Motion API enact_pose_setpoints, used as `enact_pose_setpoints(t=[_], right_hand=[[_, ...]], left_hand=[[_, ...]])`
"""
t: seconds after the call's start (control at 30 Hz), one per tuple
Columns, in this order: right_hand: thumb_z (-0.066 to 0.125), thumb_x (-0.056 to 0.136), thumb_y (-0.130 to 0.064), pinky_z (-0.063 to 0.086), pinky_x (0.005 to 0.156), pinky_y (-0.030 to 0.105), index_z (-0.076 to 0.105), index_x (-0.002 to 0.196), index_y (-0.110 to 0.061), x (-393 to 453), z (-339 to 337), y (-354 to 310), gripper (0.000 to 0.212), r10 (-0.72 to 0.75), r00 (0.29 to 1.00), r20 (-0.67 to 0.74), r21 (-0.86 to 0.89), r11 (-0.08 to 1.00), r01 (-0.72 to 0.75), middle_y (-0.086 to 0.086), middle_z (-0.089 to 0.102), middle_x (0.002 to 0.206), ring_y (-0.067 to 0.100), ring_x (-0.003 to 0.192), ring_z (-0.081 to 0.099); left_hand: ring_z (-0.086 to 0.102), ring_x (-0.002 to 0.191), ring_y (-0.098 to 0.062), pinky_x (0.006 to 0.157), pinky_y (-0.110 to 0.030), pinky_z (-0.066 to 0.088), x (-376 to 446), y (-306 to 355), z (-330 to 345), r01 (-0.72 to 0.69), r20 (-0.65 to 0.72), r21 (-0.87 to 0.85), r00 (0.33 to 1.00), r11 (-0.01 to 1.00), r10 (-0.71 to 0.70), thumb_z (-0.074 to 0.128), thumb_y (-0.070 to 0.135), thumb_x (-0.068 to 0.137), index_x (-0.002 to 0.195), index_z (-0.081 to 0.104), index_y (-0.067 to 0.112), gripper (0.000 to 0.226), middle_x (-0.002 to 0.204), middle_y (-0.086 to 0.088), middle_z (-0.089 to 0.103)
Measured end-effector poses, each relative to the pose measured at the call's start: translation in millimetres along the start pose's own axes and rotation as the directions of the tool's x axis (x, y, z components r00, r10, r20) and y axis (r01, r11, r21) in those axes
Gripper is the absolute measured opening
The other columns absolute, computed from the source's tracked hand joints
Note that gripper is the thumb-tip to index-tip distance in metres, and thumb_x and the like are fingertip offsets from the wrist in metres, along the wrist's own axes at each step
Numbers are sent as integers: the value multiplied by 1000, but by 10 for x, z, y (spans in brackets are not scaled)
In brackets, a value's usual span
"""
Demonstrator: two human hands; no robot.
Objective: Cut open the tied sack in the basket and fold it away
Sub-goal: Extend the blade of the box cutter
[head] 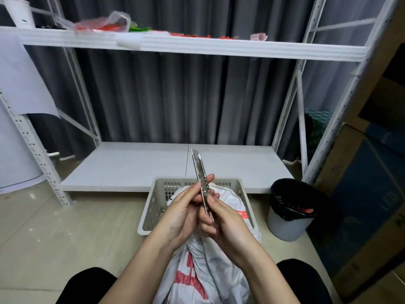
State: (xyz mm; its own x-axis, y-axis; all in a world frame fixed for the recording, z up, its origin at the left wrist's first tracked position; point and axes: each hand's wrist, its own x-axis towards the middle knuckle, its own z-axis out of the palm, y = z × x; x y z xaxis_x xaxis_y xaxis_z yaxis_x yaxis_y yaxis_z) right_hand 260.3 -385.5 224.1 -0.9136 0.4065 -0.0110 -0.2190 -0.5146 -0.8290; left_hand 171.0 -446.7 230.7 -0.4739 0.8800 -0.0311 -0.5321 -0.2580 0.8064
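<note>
Holding a knife upright, blade tip away from the body, both hands grip its handle: left hand steadying, right hand apparently working the slider. Below them the tied sack spills from the basket, uncut.

White red-printed sack in beige basket

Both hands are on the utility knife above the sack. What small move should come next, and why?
Probably lower the knife toward the sack in the basket. The blade tip already shows and points up, away from the sack, while the left hand and right hand hold it clear of the fabric.
</note>
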Motion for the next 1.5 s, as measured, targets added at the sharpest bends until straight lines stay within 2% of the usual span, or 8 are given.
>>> enact_pose_setpoints(t=[0.13, 0.4, 0.6, 0.83, 0.93, 1.03, 1.33, 1.5], right_hand=[[45, 86, -31, 10, 42, 16, 57, 92, -4, 36, -11, 45, 30, -73, 997, -34, -113, 991, 68, -6, 27, 50, 0, 39, 19], [38, 100, -20, 17, 34, 8, 53, 82, -10, 74, 30, 131, 25, -118, 982, -148, -214, 973, 85, -12, 29, 44, -3, 36, 20], [40, 100, -21, 17, 34, 10, 51, 75, -8, 80, 34, 164, 30, -138, 970, -202, -244, 966, 86, -9, 25, 43, -1, 35, 18], [41, 97, -31, 16, 34, 11, 47, 67, -10, 57, 8, 130, 37, -88, 978, -191, -256, 966, 37, -10, 26, 40, 0, 34, 17], [43, 91, -46, 16, 35, 13, 47, 64, -12, 53, -27, 129, 44, -11, 986, -169, -255, 966, -33, -7, 26, 41, 2, 34, 17], [45, 83, -57, 16, 36, 16, 48, 60, -12, 52, -77, 117, 51, 58, 991, -120, -254, 963, -87, -4, 28, 39, 6, 34, 20], [44, 77, -68, 19, 36, 18, 47, 54, -13, 43, -161, 119, 60, 155, 986, -56, -252, 954, -164, -2, 27, 38, 8, 32, 20], [34, 81, -71, 20, 36, 17, 44, 50, -11, 22, -124, 131, 68, 209, 978, -26, -213, 954, -210, 1, 28, 35, 11, 31, 21]], left_hand=[[68, 76, -13, 67, -29, 55, 18, -7, -9, 35, 19, -51, 999, 998, -34, 47, 34, 86, 117, 63, 20, 37, 73, -3, 67], [66, 91, -15, 87, -31, 47, 7, -9, -46, 33, -4, -73, 999, 997, -34, 44, 39, 83, 114, 64, 20, 41, 63, -1, 61], [64, 63, -6, 68, -21, 53, 15, -38, -68, -3, -16, -77, 1000, 997, 2, 43, 32, 91, 117, 64, 22, 34, 75, -4, 64], [49, 61, -10, 75, -27, 38, 24, -38, -117, -53, 4, -4, 999, 999, 53, 53, 31, 83, 106, 74, 21, 32, 81, -9, 66], [58, 71, -13, 63, -24, 41, 12, -25, -135, -69, 6, 79, 998, 995, 69, 55, 31, 82, 100, 75, 22, 29, 87, -11, 60], [52, 49, -16, 44, -22, 45, 2, -29, -146, -64, 19, 72, 998, 995, 63, 53, 27, 84, 99, 75, 19, 27, 78, -12, 55], [55, 46, -22, 55, -26, 52, -42, 4, -172, -7, 76, 175, 997, 985, -7, 53, 25, 87, 107, 70, 13, 28, 67, -12, 57], [55, 40, -24, 51, -29, 53, -83, -17, -168, 39, 80, 289, 995, 957, -65, 52, 34, 87, 109, 70, 17, 33, 46, -14, 49]])
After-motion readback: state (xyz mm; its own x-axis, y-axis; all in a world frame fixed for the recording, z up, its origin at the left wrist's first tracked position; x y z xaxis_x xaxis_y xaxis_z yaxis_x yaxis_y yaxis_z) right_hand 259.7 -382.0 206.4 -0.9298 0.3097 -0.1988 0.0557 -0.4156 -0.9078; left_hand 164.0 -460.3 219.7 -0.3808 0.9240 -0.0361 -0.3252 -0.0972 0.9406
